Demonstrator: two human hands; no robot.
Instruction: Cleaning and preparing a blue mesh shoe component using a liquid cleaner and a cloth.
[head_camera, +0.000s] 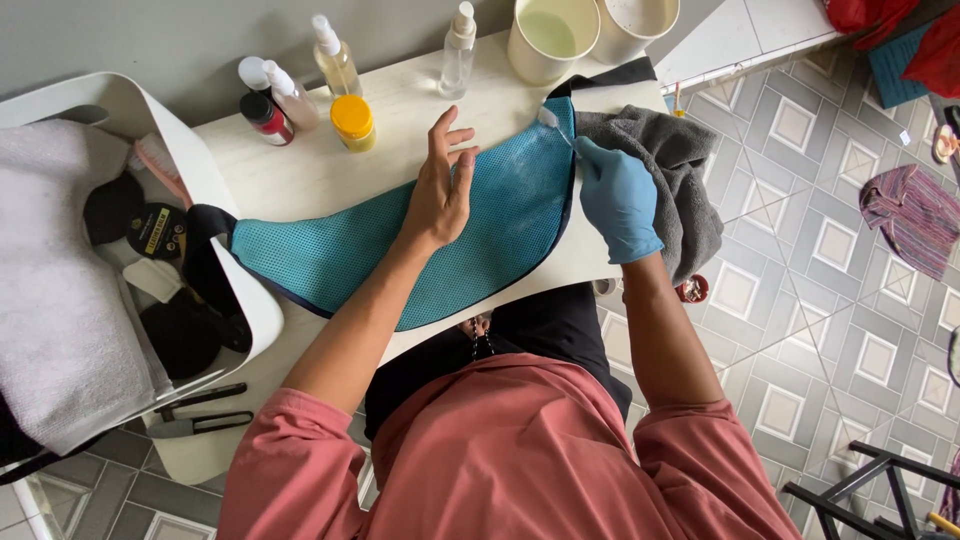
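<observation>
Two hands work over a small white table (330, 170) seen from above, with a person in a pink top seated at its near edge. Largest on the table is a teal mesh fabric piece (400, 240), curved like a crescent and edged in dark binding, lying flat across the tabletop from the left side up to the far right corner. It looks light, soft and floppy, likely to slide or bunch on the smooth surface unless it is pressed down, so a flat palm on its middle or a pinch along the bound edge seems the surest hold.

To the right, a grey towel (670, 170) is bunched at the table's right edge, partly under the mesh. At the left, a white tub (215, 190) holds a pale towel, dark round pads and a pink brush.

The bare left hand (440, 185) rests open, palm down and fingers spread, on the mesh near its middle, pinning it. The right hand (617, 200), in a blue glove, is closed around a small brush (553, 123) whose head touches the far right tip of the mesh.

Along the far edge stand spray bottles (335, 55), a yellow-capped jar (353, 121) and two pale cups (550, 35). Black scissors (200, 410) lie at the near left.
</observation>
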